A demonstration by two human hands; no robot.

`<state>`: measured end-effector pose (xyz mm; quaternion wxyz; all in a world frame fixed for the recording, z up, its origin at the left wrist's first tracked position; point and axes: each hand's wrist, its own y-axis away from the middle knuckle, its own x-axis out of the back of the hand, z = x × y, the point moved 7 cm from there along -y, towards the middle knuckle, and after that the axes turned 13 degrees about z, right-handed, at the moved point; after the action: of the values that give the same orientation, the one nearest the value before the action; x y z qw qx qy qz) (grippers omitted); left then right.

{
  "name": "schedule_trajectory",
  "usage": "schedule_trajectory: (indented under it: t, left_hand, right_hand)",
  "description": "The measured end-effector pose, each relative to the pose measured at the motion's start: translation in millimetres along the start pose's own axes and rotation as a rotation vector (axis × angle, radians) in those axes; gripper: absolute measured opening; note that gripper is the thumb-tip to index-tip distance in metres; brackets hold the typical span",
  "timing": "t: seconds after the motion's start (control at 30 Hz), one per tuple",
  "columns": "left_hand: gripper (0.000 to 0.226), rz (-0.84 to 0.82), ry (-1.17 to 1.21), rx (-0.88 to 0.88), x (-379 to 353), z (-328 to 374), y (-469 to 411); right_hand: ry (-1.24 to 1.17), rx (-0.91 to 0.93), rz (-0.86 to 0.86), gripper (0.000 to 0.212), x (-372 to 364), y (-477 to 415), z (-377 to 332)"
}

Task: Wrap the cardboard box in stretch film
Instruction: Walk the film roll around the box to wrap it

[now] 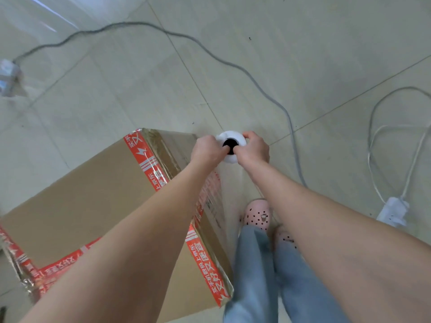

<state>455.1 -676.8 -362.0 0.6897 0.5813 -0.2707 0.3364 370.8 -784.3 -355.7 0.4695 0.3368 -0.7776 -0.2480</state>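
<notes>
Tiled floor (140, 89), taped box (93, 187) at left, left grip (206, 150) and right grip (254, 149) both clamped on roll (231, 135) top beside box corner, film (224, 194) along box side.

The cardboard box (93, 206) stands on the floor (303, 54) at the person's left. The stretch film roll (231, 136) stands upright just off the box's far right corner, with the left hand (206, 149) gripping its left side and the right hand (253, 150) its right. Both shoes (257, 213) stand just right of the box. A cable (210, 50) crosses the floor beyond the roll. A power strip (394, 212) lies well to the right.
</notes>
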Motion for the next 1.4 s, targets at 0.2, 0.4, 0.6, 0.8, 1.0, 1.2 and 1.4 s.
schedule_trajectory:
  t: [0.2, 0.4, 0.6, 0.8, 1.0, 1.2, 1.4]
  left_hand:
    - [0.037, 0.058, -0.378, -0.419, 6, 53, -9]
    - [0.028, 0.041, -0.501, -0.459, 12, 68, -29]
    - [0.015, 0.133, -0.147, -0.107, 34, 30, -50]
    - [0.023, 0.214, 0.18, 0.258, 52, -14, -59]
    - [0.012, 0.138, 0.043, 0.208, 62, -18, -65]
    - [0.034, 0.165, -0.149, -0.04, 71, 6, -68]
    - [0.032, 0.14, -0.227, -0.126, 77, 12, -80]
  right_hand:
    - [0.084, 0.073, -0.015, 0.035, 5, -10, -8]
    - [0.223, 0.151, -0.045, 0.027, 12, -24, -32]
    - [0.258, 0.209, -0.068, 0.031, -2, -41, -64]
    - [0.142, 0.131, -0.234, 0.047, -34, -36, -85]
    - [0.152, 0.121, -0.293, 0.042, -50, -37, -103]
    - [0.226, 0.121, -0.315, 0.032, -59, -34, -97]
    - [0.285, 0.153, -0.294, 0.016, -62, -38, -110]
